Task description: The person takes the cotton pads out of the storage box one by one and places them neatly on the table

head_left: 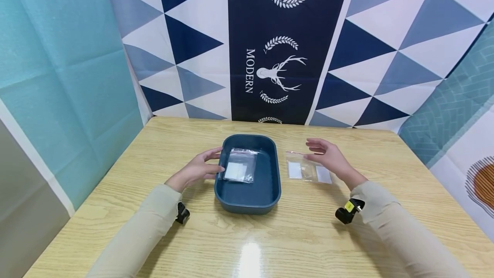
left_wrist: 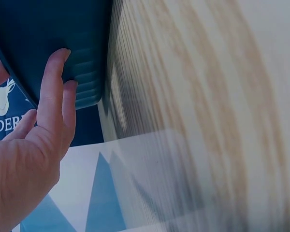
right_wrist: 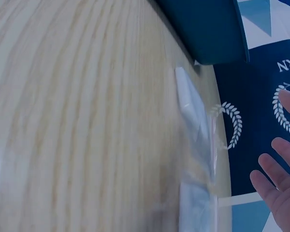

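Note:
A dark blue rectangular bin (head_left: 247, 204) stands on the table. My left hand (head_left: 197, 167) is at its left side, with straight fingers (left_wrist: 52, 92) lying along the outer wall and the thumb close to the rim. Inside the bin, toward its left wall, lie clear zip bags (head_left: 240, 167) with white pieces in them, overlapping one another. To the right of the bin, clear zip bags (head_left: 308, 171) with white inserts lie flat on the wood. Above their right end hovers my right hand (head_left: 328, 156), fingers spread and relaxed, holding nothing.
The wooden table (head_left: 247, 235) reaches back to a patterned cloth (head_left: 287, 46) hung behind it. Teal cloth (head_left: 73, 63) hangs along the left side. Each wrist wears a small black camera, such as the right wrist camera (head_left: 344, 215).

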Demonstrator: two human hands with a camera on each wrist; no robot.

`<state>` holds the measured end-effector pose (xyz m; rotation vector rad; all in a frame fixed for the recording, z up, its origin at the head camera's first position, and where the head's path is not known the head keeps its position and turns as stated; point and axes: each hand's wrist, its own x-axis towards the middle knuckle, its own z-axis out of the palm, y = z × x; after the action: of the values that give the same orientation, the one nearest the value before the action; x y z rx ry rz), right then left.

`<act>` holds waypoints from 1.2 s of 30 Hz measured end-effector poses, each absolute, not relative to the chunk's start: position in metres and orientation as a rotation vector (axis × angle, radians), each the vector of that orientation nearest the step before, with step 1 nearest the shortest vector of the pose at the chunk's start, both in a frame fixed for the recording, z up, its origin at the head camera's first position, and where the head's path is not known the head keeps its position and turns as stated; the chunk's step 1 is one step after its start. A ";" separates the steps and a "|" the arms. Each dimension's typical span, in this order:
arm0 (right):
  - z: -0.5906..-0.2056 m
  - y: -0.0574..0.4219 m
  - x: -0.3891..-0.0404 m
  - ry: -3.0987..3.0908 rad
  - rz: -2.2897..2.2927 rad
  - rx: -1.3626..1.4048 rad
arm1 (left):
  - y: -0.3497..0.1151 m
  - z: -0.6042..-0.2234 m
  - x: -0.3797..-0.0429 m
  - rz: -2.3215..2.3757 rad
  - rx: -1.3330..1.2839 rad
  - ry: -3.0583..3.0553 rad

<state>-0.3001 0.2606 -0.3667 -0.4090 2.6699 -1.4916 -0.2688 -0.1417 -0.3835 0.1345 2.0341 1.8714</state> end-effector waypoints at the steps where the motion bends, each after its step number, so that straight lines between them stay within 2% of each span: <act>1: -0.365 0.259 -0.300 2.666 -1.494 -0.413 | -0.141 -0.383 -0.269 1.872 0.131 2.034; 36: -0.328 0.187 -0.319 2.621 -1.555 -0.516 | -0.141 -0.384 -0.269 1.861 0.144 2.048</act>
<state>-0.3187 0.1872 -0.3284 -0.5160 2.6209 -1.5546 -0.2690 -0.1405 -0.3838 0.1440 2.0483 1.8610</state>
